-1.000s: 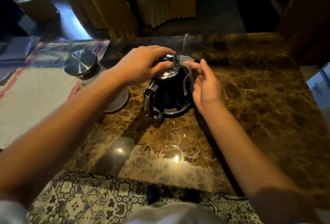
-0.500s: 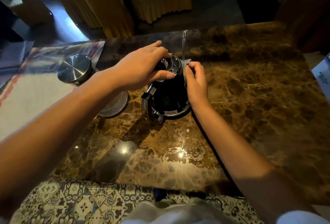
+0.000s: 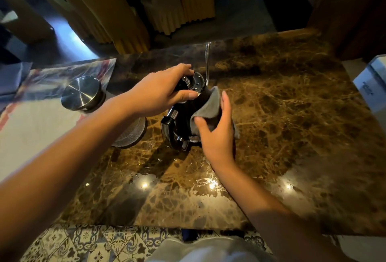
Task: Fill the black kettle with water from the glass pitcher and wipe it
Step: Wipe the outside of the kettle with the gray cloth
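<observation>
Black metal kettle [image 3: 183, 115] with a thin curved steel spout stood upright on the glossy brown marble counter [image 3: 292, 115], near its middle. Left hand [image 3: 160, 92] sat on top of the kettle, fingers curled over the perforated steel lid [image 3: 196, 81], thumb pressed at the lid's near edge. Right hand [image 3: 217, 130] held a folded grey cloth [image 3: 207, 113] against the kettle's right side, thumb pinching the cloth, fingers straight behind it. Just left of the kettle stood the ribbed glass pitcher [image 3: 131, 134] with a round brushed-steel lid [image 3: 80, 94]. Far right of the kettle, a white box [image 3: 371, 86] sat beside the counter edge.
</observation>
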`<state>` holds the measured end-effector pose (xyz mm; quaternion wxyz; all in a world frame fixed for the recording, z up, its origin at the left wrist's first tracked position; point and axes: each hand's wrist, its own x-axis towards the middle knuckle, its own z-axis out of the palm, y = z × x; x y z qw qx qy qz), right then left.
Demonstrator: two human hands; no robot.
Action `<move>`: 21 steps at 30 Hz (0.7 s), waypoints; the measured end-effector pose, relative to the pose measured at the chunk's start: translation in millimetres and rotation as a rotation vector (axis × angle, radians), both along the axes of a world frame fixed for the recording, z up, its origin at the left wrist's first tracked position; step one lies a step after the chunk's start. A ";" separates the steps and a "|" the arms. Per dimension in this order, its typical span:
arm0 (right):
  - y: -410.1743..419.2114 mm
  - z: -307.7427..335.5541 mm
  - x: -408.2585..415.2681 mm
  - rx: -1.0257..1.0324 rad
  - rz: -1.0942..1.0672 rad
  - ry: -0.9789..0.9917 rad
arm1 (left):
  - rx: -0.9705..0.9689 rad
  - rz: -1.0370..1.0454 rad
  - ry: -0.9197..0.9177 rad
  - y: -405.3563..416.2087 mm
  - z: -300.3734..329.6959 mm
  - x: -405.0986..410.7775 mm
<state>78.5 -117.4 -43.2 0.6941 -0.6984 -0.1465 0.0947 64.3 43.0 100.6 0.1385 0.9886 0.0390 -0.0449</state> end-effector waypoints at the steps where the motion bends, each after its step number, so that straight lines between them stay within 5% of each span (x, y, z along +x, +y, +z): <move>1: -0.7 0.7 -3.3 0.012 -0.017 -0.010 | -0.008 0.006 -0.002 -0.6 -0.7 -0.9; 12: 28.4 20.6 32.1 0.192 0.132 -0.101 | -0.042 0.009 -0.016 -0.4 -3.2 -1.5; 21: 26.4 17.4 67.9 -0.066 0.200 -0.060 | -0.038 0.018 -0.006 -2.0 -0.8 -1.8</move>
